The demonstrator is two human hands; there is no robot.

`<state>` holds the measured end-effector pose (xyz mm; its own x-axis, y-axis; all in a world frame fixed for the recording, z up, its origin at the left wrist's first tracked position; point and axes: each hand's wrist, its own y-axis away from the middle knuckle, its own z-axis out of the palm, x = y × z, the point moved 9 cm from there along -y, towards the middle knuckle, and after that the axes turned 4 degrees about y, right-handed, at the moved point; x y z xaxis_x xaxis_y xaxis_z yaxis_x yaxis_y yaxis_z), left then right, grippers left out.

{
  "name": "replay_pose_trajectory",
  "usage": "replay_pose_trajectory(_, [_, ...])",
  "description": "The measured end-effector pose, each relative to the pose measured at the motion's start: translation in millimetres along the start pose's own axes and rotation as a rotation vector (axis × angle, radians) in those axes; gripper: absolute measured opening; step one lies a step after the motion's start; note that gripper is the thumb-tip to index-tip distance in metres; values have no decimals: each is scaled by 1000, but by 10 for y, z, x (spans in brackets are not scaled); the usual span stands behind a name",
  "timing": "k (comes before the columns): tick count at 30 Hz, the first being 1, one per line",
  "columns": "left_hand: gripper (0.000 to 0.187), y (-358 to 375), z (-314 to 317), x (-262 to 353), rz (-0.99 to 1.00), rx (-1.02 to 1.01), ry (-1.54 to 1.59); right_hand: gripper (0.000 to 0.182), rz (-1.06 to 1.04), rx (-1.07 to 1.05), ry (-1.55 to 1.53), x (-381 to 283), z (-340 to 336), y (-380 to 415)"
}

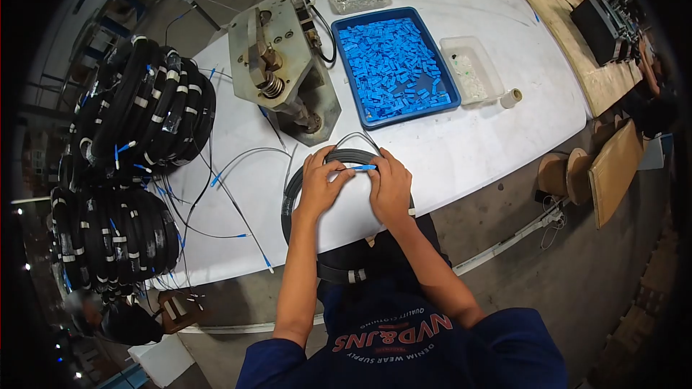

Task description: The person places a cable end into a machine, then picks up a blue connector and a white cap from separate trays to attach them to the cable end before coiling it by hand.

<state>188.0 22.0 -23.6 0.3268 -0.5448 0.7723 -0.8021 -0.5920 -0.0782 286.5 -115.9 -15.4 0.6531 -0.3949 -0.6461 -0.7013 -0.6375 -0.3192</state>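
Observation:
A coil of black cable (pixel 349 155) lies at the table's near edge, partly hidden under my hands. Between my hands is a slim blue cable connector (pixel 362 168). My left hand (pixel 322 181) is closed, its thumb and index finger pinching the connector's left end. From the other side, my right hand (pixel 390 184) grips the right end with bent fingers, which hide its tip. Both wrists rest over the coil, and a loop of thin cable arches just beyond my fingertips.
A metal press (pixel 277 65) stands ahead. Beyond my right hand are a blue tray (pixel 453 103) of small blue parts, clear plastic boxes (pixel 496 88) and a small roll (pixel 511 98). Stacked cable coils (pixel 137 112) crowd the left, with loose blue-tipped cable ends across the tabletop (pixel 461 151).

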Motion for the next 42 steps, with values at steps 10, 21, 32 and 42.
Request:
replay_pose_trajectory(10, [24,179,-81,55,-10,154,17,19,-84,-6,-68,-69,-30,-2])
replay_pose_trajectory(21, [18,-44,5,245,32,125,81,19,-212,199,-164,34,-299,-79])
replay_pose_trajectory(32, [19,-119,310,486,6,171,139,16,-269,2,-317,541,-471,-410])
replay_pose_trajectory(42, [20,-223,531,688,-100,70,143,13,-288,10,-541,850,-676,-556])
